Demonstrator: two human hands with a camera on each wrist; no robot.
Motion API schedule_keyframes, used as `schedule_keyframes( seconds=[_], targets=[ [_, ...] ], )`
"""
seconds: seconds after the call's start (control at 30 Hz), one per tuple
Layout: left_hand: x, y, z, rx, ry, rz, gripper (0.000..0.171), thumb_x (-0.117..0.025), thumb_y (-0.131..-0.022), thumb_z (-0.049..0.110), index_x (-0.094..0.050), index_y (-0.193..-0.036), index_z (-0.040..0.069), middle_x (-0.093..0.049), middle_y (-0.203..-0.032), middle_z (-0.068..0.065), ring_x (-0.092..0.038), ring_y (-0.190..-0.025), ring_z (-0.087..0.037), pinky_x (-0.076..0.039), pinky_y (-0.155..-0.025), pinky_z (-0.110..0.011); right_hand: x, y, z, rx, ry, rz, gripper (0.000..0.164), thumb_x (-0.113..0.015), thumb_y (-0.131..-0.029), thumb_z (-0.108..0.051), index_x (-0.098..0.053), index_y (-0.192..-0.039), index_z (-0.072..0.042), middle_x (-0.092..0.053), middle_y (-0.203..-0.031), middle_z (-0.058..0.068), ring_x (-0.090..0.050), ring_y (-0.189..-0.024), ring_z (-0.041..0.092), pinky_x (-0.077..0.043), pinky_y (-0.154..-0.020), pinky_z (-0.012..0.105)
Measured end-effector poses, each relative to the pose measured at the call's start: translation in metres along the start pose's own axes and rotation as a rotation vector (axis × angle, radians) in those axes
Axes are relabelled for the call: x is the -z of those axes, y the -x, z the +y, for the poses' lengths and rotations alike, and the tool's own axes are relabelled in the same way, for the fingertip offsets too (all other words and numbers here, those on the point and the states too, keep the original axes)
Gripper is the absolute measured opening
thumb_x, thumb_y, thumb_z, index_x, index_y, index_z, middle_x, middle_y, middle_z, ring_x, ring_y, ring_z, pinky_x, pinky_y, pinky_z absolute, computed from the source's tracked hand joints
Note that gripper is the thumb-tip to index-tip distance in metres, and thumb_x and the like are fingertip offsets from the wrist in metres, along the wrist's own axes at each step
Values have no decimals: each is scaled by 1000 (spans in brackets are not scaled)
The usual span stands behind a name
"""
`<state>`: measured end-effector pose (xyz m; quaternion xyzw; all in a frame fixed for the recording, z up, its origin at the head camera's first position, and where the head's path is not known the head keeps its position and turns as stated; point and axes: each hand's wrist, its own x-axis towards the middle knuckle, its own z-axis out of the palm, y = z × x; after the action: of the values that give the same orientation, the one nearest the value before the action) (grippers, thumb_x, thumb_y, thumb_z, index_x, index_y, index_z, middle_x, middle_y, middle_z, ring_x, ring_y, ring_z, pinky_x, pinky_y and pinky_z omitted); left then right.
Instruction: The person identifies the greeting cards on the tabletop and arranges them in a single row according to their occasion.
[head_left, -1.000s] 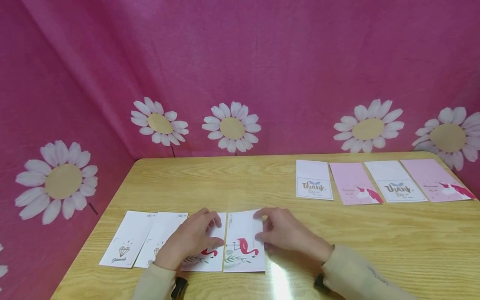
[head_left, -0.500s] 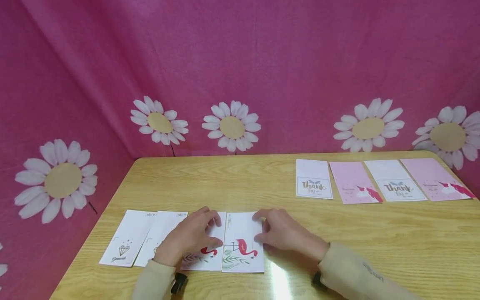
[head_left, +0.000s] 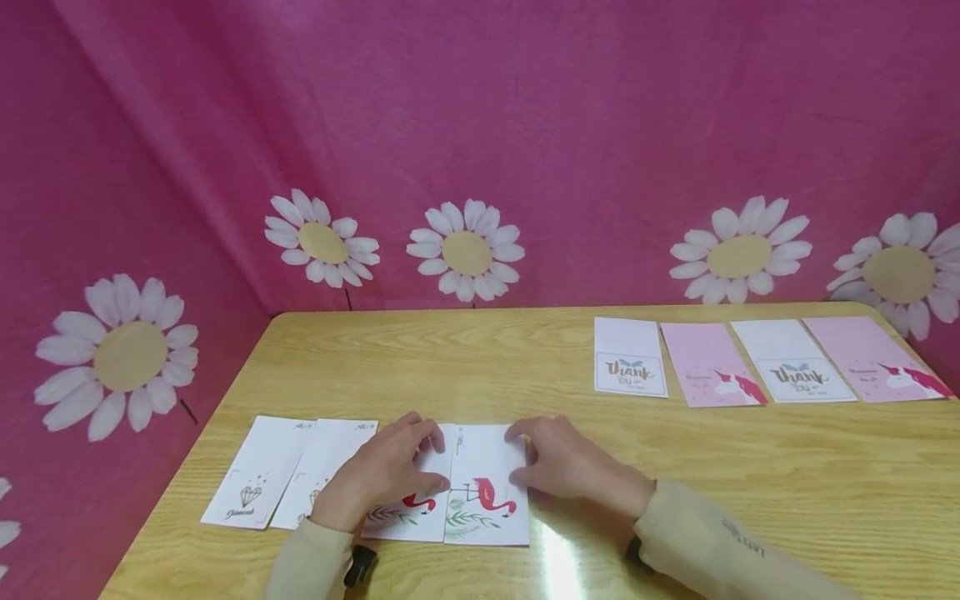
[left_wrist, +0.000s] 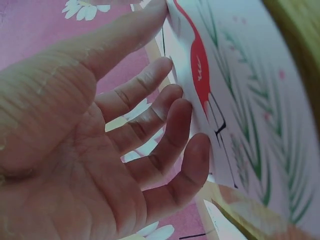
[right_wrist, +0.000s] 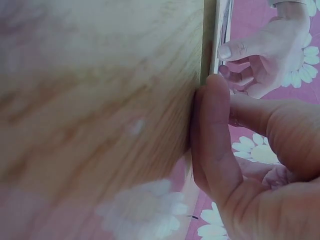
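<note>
Two white flamingo cards lie side by side on the table, their edges nearly meeting. Over the left flamingo card (head_left: 408,525) is my left hand (head_left: 386,471), its thumb and fingertips resting on the paper with the fingers loosely bent. In the left wrist view the fingertips meet the printed card (left_wrist: 235,100), and the palm holds nothing. My right hand (head_left: 570,462) touches the right edge of the right flamingo card (head_left: 487,458) with thumb and index finger. Its other fingers (right_wrist: 215,125) fold down against the tabletop, with the palm side partly hidden.
Two white diamond cards (head_left: 255,467) lie at the left, one partly covered by my left hand. At the back right stand in a row a thank-you card (head_left: 628,337), a pink unicorn card (head_left: 701,350) and one more of each. A pink daisy-print cloth (head_left: 525,125) hangs behind the wooden table (head_left: 450,350).
The right flamingo card has shifted slightly left and towards me, so its top edge lines up with the left one and the gap is narrower. My right hand moved slightly with it.
</note>
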<state>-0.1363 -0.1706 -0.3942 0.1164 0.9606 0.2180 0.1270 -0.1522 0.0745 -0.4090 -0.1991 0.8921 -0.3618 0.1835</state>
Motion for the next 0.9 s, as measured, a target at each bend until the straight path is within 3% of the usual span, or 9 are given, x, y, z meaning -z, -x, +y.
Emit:
schedule_keyframes(
  seconds=[0.3, 0.73, 0.9],
  targets=[
    [-2, -1, 0, -23, -10, 36, 37, -92, -74, 28, -63, -96, 19, -57, -100, 4, -50, -89, -14, -46, -81, -36, -1, 0, -3, -42, -45, -21, 48, -80, -85, -6, -63, -129, 2, -63, -69, 3, -61, -49, 16, -51, -50, 29],
    [-2, -2, 2, 1, -18, 26, 38, -93, -74, 29, -64, -96, 20, -57, -100, 4, -51, -89, -14, -46, -81, -36, 0, -2, -5, -58, -8, -24, 47, -80, -86, -9, -63, -129, 0, -63, -75, 3, -61, -52, 16, -51, -55, 30],
    [-2, -2, 1, 9, -13, 20, 38, -93, -74, 30, -64, -96, 21, -57, -100, 4, -51, -89, -14, -46, -81, -36, -1, -2, -5, -65, -27, -29, 46, -79, -87, -8, -62, -129, 1, -63, -74, 4, -61, -51, 16, -52, -51, 30]
  ],
)
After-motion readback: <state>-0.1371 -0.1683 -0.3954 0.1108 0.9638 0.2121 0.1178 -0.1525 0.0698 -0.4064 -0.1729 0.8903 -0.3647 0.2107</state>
